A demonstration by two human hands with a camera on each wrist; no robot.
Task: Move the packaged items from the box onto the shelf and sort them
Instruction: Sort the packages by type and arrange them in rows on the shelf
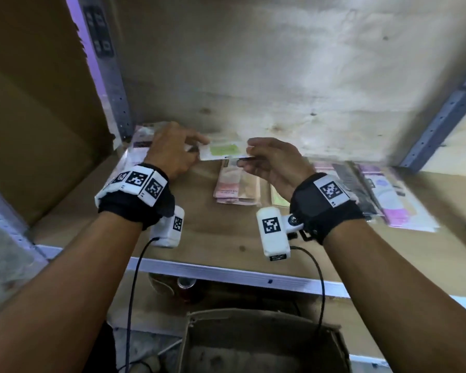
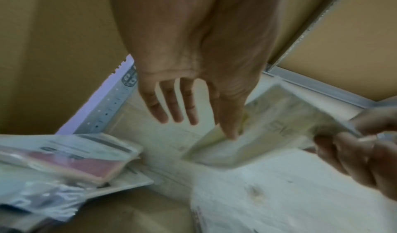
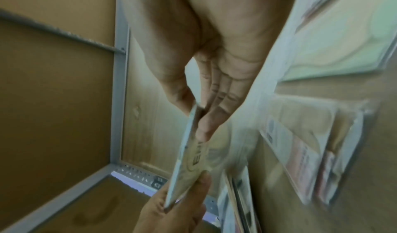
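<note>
A flat green-and-white packet (image 1: 223, 152) hangs just above the wooden shelf (image 1: 226, 246), held at both ends. My left hand (image 1: 197, 148) pinches its left end; in the left wrist view three fingers (image 2: 178, 114) stay spread and straight beside the packet (image 2: 268, 131). My right hand (image 1: 246, 154) pinches the right end between thumb and fingers, and the right wrist view shows the packet (image 3: 189, 160) edge-on. The open cardboard box (image 1: 253, 343) stands below the shelf's front edge; its contents are too dark to make out.
Packets lie sorted on the shelf: a pink stack (image 1: 237, 187) under the hands, a pile (image 1: 139, 142) at the back left by the metal upright (image 1: 113, 84), a green packet (image 1: 279, 196), and purple and black packets (image 1: 382, 195) at the right. A cardboard wall closes the left side.
</note>
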